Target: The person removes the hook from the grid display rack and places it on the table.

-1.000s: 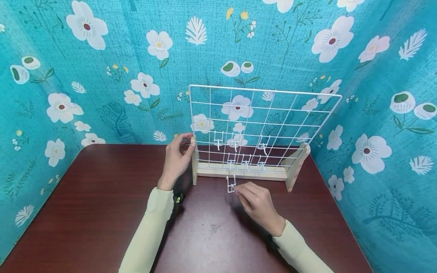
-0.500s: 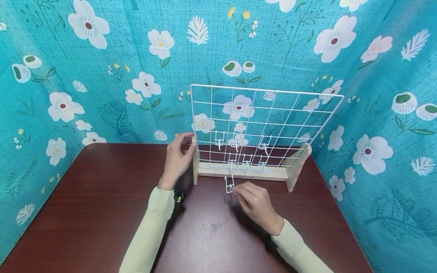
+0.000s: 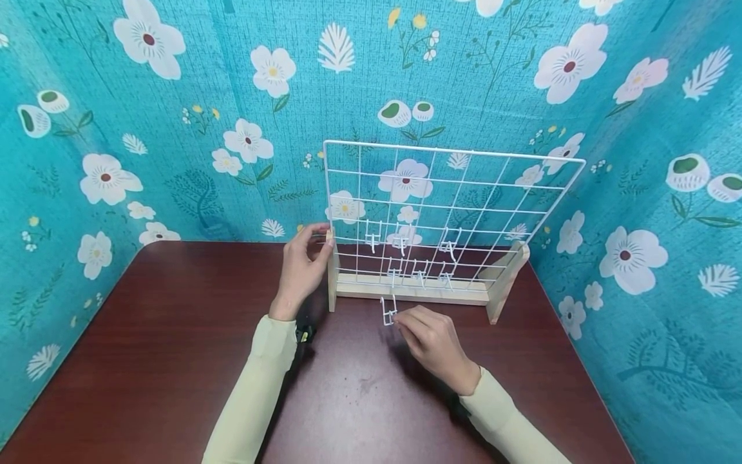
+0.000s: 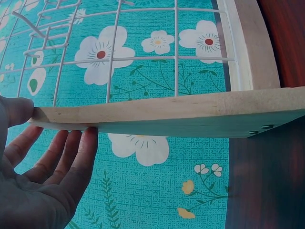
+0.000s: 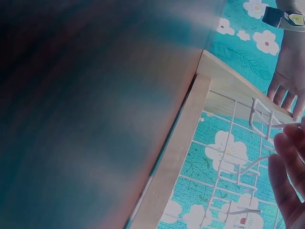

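Hook of white bent wire (image 3: 390, 314) was held before white metal grid panel (image 3: 435, 149).
Right hand (image 3: 436, 341) pinched its prong (image 5: 284, 126), seemingly the best hold on probably light, stiff wire; left hand (image 3: 298, 274) gripped pale wooden upright (image 3: 332, 277), thumb opposing fingers.

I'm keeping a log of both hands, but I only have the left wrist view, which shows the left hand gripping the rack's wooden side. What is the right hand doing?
Observer: The right hand pinches a white wire hook between thumb and fingers.
Operator: I get just bits of hooks in my upper left corner. How many hang on the rack altogether?
Observer: Going by the head view, six hooks hang on the wire grid, in two rows of three.
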